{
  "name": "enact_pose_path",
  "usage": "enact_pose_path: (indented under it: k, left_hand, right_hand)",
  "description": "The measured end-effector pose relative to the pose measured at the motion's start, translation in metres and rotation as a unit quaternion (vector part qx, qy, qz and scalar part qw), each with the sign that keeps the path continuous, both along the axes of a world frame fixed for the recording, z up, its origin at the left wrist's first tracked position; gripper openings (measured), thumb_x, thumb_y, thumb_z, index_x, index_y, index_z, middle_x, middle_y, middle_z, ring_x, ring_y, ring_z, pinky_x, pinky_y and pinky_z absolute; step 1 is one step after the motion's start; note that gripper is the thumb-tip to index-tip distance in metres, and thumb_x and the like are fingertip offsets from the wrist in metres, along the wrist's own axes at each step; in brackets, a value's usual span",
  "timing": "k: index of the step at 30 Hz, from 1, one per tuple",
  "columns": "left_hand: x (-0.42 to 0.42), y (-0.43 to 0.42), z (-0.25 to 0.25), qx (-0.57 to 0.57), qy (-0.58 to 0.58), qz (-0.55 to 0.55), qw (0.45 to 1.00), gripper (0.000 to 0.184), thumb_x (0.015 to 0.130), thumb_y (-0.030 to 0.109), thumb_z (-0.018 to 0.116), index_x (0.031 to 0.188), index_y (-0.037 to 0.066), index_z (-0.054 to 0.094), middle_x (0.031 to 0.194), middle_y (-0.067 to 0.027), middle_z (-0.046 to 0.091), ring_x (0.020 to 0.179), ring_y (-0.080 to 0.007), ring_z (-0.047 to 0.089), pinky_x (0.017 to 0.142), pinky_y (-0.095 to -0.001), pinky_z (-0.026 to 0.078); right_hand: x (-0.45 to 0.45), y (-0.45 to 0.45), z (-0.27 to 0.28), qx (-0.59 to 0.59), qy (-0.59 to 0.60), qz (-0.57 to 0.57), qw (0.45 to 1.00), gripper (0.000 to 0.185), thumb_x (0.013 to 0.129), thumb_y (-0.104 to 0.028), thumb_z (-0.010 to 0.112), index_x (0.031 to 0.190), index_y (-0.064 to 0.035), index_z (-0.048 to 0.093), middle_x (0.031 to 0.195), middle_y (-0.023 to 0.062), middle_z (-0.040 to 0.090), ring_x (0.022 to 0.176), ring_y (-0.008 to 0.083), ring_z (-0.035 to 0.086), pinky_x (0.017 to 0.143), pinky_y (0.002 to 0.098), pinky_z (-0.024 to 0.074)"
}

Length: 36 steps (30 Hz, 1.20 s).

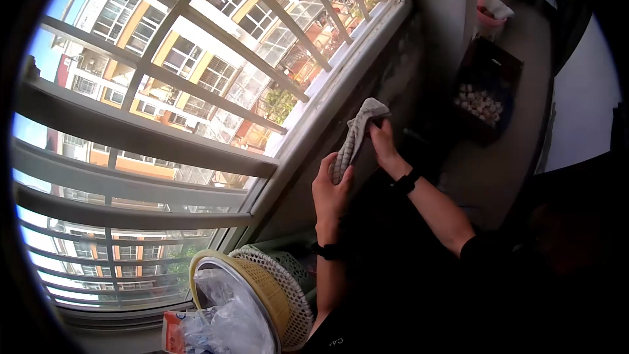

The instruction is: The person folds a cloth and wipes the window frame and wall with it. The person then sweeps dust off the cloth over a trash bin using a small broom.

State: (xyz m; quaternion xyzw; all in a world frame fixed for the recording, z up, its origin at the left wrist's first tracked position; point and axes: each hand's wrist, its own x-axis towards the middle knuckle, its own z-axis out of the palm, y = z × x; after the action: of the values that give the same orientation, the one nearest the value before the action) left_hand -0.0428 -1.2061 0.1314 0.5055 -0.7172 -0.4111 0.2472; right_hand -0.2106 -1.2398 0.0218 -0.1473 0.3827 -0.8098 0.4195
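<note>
A light grey checked cloth [354,136], folded into a long strip, is stretched between my two hands in front of the wall below the window. My left hand [331,189] grips its lower end, thumb and fingers on either side. Higher up and to the right, my right hand [382,143] is closed on the upper end, where a loose flap folds over. Part of the right fingers is hidden behind the cloth. Both wrists wear dark bands.
A barred window [190,85] fills the left side, with a pale sill [334,82]. Lower left, a yellow basket [262,282] holds clear plastic bags and leans by a white basket [298,288]. A dark box [504,65] of whitish bulbs and a pink container [488,19] stand upper right.
</note>
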Motion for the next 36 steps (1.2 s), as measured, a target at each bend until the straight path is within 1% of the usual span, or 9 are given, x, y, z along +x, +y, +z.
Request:
enact_pose_path:
  k: [9, 14, 19, 22, 26, 28, 30, 31, 36]
  left_hand:
    - [-0.001, 0.031, -0.042, -0.228, 0.035, 0.045, 0.972, 0.053, 0.080, 0.014, 0.079, 0.129, 0.007, 0.059, 0.116, -0.0155, 0.061, 0.115, -0.0338, 0.058, 0.099, -0.0400, 0.046]
    - [-0.005, 0.032, -0.045, -0.228, 0.166, 0.061, 0.958, 0.047, 0.079, 0.008, 0.078, 0.121, 0.003, 0.059, 0.118, -0.0151, 0.061, 0.114, -0.0313, 0.059, 0.098, -0.0386, 0.046]
    - [-0.011, 0.034, -0.056, -0.175, 0.254, 0.106, 0.945, 0.040, 0.083, 0.005, 0.071, 0.121, 0.003, 0.058, 0.112, -0.0167, 0.064, 0.105, -0.0364, 0.061, 0.091, -0.0409, 0.049]
    - [-0.002, 0.038, -0.059, -0.149, 0.247, 0.129, 0.949, 0.027, 0.094, 0.001, 0.061, 0.120, 0.000, 0.058, 0.106, -0.0143, 0.069, 0.101, -0.0230, 0.065, 0.090, -0.0330, 0.049]
    - [0.011, 0.040, -0.053, -0.112, 0.259, 0.124, 0.951, 0.022, 0.098, 0.000, 0.054, 0.119, 0.001, 0.058, 0.103, -0.0115, 0.069, 0.096, -0.0204, 0.065, 0.087, -0.0311, 0.050]
    - [0.012, 0.038, -0.059, -0.147, 0.242, 0.127, 0.951, 0.021, 0.099, 0.002, 0.055, 0.119, 0.001, 0.059, 0.100, -0.0097, 0.068, 0.094, -0.0183, 0.064, 0.086, -0.0297, 0.049]
    - [0.013, 0.033, -0.062, -0.158, 0.255, 0.125, 0.946, 0.023, 0.097, 0.002, 0.057, 0.120, 0.004, 0.060, 0.100, -0.0134, 0.068, 0.090, -0.0262, 0.064, 0.083, -0.0343, 0.051]
    - [0.013, 0.029, -0.062, -0.163, 0.262, 0.122, 0.944, 0.024, 0.096, 0.003, 0.058, 0.120, 0.006, 0.061, 0.099, -0.0153, 0.068, 0.088, -0.0302, 0.065, 0.081, -0.0366, 0.051]
    - [0.015, 0.013, -0.046, -0.068, 0.190, 0.090, 0.975, 0.022, 0.089, 0.003, 0.065, 0.111, 0.003, 0.062, 0.096, -0.0156, 0.068, 0.085, -0.0310, 0.066, 0.077, -0.0366, 0.052]
  right_hand:
    - [0.032, 0.046, 0.043, 0.054, 0.101, -0.019, 0.993, 0.033, 0.093, -0.006, 0.064, 0.124, -0.0016, 0.053, 0.120, 0.0063, 0.060, 0.111, 0.0163, 0.058, 0.097, 0.0312, 0.0465]
    - [0.061, 0.063, 0.052, 0.049, 0.186, 0.002, 0.981, 0.040, 0.089, -0.006, 0.070, 0.124, -0.0004, 0.052, 0.121, 0.0084, 0.058, 0.109, 0.0197, 0.058, 0.097, 0.0336, 0.0469]
    - [0.078, 0.075, 0.071, 0.105, 0.344, -0.018, 0.933, 0.074, 0.080, -0.007, 0.076, 0.142, -0.0022, 0.037, 0.135, 0.0171, 0.034, 0.124, 0.0293, 0.043, 0.103, 0.0414, 0.0421]
    - [0.083, 0.078, 0.078, 0.129, 0.415, -0.079, 0.897, 0.080, 0.077, -0.006, 0.076, 0.146, -0.0042, 0.035, 0.136, 0.0178, 0.032, 0.125, 0.0321, 0.040, 0.105, 0.0429, 0.0387]
    - [0.080, 0.074, 0.085, 0.142, 0.393, -0.099, 0.903, 0.090, 0.075, -0.002, 0.077, 0.151, -0.0062, 0.030, 0.138, 0.0184, 0.026, 0.123, 0.0326, 0.038, 0.106, 0.0426, 0.0371]
    - [0.077, 0.071, 0.078, 0.134, 0.419, -0.103, 0.892, 0.082, 0.073, -0.001, 0.078, 0.147, -0.0110, 0.042, 0.139, 0.0180, 0.026, 0.121, 0.0309, 0.039, 0.106, 0.0407, 0.0369]
    - [0.067, 0.068, 0.071, 0.120, 0.495, -0.092, 0.855, 0.072, 0.072, -0.002, 0.078, 0.140, -0.0126, 0.053, 0.139, 0.0179, 0.026, 0.119, 0.0303, 0.039, 0.105, 0.0398, 0.0373]
    - [0.064, 0.068, 0.071, 0.129, 0.555, -0.093, 0.817, 0.045, 0.074, -0.003, 0.077, 0.118, -0.0105, 0.068, 0.136, 0.0164, 0.036, 0.118, 0.0302, 0.043, 0.104, 0.0387, 0.0394]
    - [0.033, 0.049, 0.071, 0.045, 0.475, 0.004, 0.879, 0.016, 0.080, 0.002, 0.070, 0.096, -0.0027, 0.066, 0.104, 0.0101, 0.064, 0.097, 0.0232, 0.063, 0.087, 0.0334, 0.0498]
